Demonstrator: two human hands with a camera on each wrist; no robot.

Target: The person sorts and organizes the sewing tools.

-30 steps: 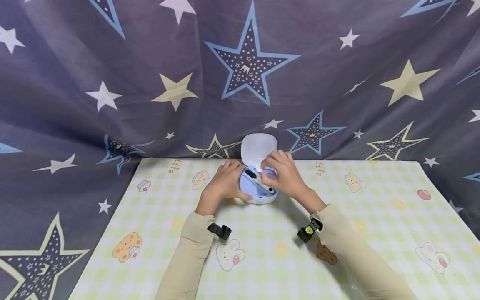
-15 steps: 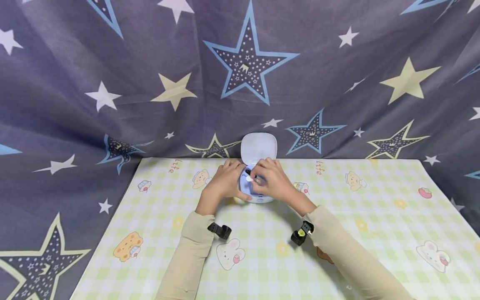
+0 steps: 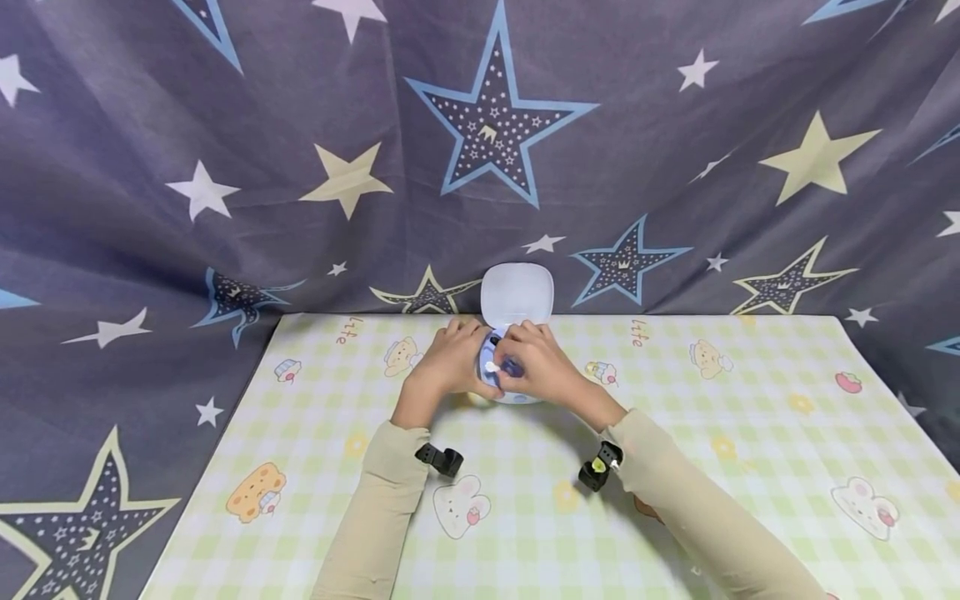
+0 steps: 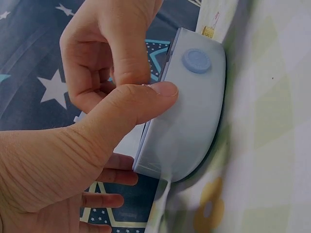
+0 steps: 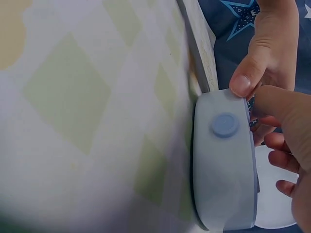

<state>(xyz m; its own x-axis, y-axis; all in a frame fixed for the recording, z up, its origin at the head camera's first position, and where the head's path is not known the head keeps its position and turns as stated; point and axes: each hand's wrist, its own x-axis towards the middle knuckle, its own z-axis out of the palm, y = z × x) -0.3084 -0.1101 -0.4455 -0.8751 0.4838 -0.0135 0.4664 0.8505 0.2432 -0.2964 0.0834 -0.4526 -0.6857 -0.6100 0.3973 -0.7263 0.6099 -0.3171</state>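
A small pale blue and white box point(image 3: 519, 399) with a round blue front button point(image 5: 225, 125) sits near the table's far edge, its hinged lid point(image 3: 517, 296) raised. My left hand point(image 3: 452, 358) grips the box's left side, with the thumb against the front wall in the left wrist view. Over the interior, my right hand point(image 3: 538, 364) has its fingers curled, pinching a small white piece point(image 3: 491, 367) that shows at the fingertips; its kind cannot be made out. A black-ended item point(image 3: 494, 340) shows inside the box. The right hand hides most of the interior.
A green-and-white checked tablecloth point(image 3: 495, 558) with cartoon prints covers the table. Behind it hangs a dark curtain point(image 3: 315, 250) with stars, close behind the raised lid. Both wrists carry black cameras on straps.
My right hand has moved left and slightly toward the front over the box, bringing the white piece to the left side of the interior. The left hand keeps its grip.
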